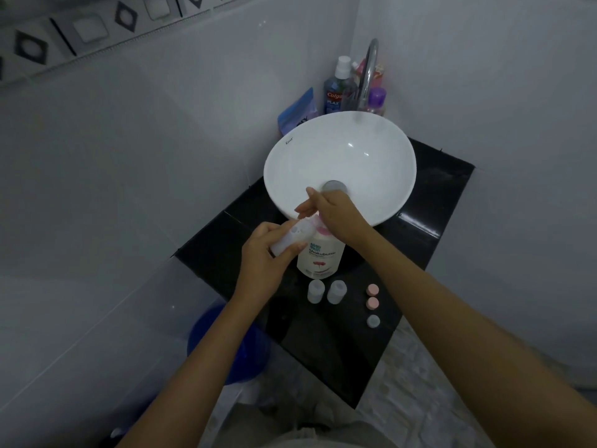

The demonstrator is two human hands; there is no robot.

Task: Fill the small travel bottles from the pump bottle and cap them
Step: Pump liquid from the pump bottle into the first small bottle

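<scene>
Head view: black glossy counter [429, 202] set in a corner of pale tiled walls, patterned tile border [80, 30] running high on the left wall. White round basin [290, 156] sits on the counter, chrome tap [370, 66] arching over its far rim. Behind the basin: blue mouthwash bottle [334, 92], purple-capped bottle [376, 100], blue packet [298, 111]. Pump bottle [319, 257] stands on the counter just in front of the basin. Right hand [336, 215] lies over its pump top, fingers partly extended. Left hand [268, 257] is gripping a small clear travel bottle [290, 237], tilted toward the pump spout. Two more travel bottles [326, 291] stand uncapped, side by side, just in front of the pump bottle. Three loose caps [372, 305] lie in a line to their right, two pink, one grey. Blue bucket [223, 344] on the floor, lower left.
</scene>
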